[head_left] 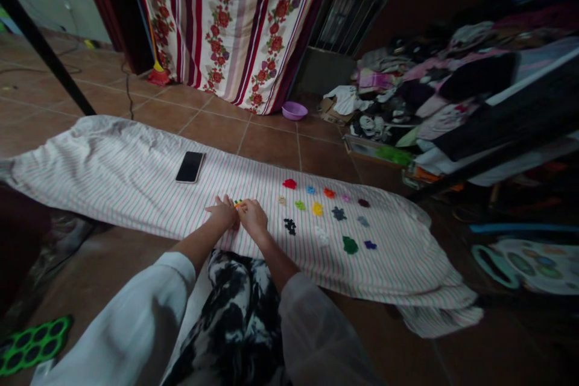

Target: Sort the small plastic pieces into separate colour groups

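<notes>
My left hand [223,213] and my right hand [253,217] meet over the striped cloth [140,193]. Between their fingertips is a small green, yellow and orange piece [238,203], too small to make out fully. My right fingers are pinched on it; some left fingers are spread, and whether the others grip it is hidden. To the right lie small piles sorted by colour, among them red [289,183], yellow [317,209], black [290,227], dark green [350,245] and dark grey [339,213].
A phone [190,167] lies on the cloth to the left. Beyond the cloth are a purple bowl [294,111], a floral curtain [244,24] and a red broom [158,75]. Heaped clothes [407,84] fill the right; a green tray [36,345] is at lower left.
</notes>
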A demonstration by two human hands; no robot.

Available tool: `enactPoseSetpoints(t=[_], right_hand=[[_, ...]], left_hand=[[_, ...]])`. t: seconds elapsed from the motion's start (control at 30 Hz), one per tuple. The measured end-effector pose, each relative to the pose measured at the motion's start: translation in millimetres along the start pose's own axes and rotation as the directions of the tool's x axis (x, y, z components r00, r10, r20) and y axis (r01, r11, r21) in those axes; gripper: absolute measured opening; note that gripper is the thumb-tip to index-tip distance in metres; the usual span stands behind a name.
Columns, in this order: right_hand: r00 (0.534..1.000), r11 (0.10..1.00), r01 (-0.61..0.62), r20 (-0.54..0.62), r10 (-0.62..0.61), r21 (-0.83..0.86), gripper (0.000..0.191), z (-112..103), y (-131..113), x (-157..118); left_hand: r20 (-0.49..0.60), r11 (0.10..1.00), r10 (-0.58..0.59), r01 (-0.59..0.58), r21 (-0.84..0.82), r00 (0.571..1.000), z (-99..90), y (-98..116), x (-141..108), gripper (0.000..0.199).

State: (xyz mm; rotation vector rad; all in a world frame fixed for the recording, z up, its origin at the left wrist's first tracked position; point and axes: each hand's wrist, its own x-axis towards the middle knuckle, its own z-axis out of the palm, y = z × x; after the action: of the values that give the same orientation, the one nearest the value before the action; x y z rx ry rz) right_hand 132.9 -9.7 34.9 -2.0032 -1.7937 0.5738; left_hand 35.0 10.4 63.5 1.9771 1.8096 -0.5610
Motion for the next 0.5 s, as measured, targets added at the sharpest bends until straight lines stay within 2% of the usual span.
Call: enactPoseSetpoints(t=[0.13,0.27,0.33,0.5], right_hand=[[0.996,0.962,-0.013,-0.086,0.038,0.273,0.012,4.3,9.7,3.8],[0.992,0.801,-0.051,-0.065,0.112,0.597,0.019,9.2,26.2,2.4],[0.989,0.747,-0.065,-0.059,0.139,0.662,0.022,9.9,36.1,-2.2],[0.973,0.753,-0.086,-0.109,0.206,0.652,0.023,3.6,59.0,-15.8]], left_hand=[[0.014,1.0,-0.024,0.024,-0.016,1.0,-0.4,1.3,0.3,0.097],[0.018,0.999,0.001,0.0,-0.041,1.0,-2.7,0.6,-1.7,0.095],[0.009,0.998,0.021,-0.021,-0.064,1.0,-2.9,-0.7,-2.6,0.096],[-0.053,0.996,0.053,-0.056,-0.072,0.997,6.2,-5.8,4.1,0.097]])
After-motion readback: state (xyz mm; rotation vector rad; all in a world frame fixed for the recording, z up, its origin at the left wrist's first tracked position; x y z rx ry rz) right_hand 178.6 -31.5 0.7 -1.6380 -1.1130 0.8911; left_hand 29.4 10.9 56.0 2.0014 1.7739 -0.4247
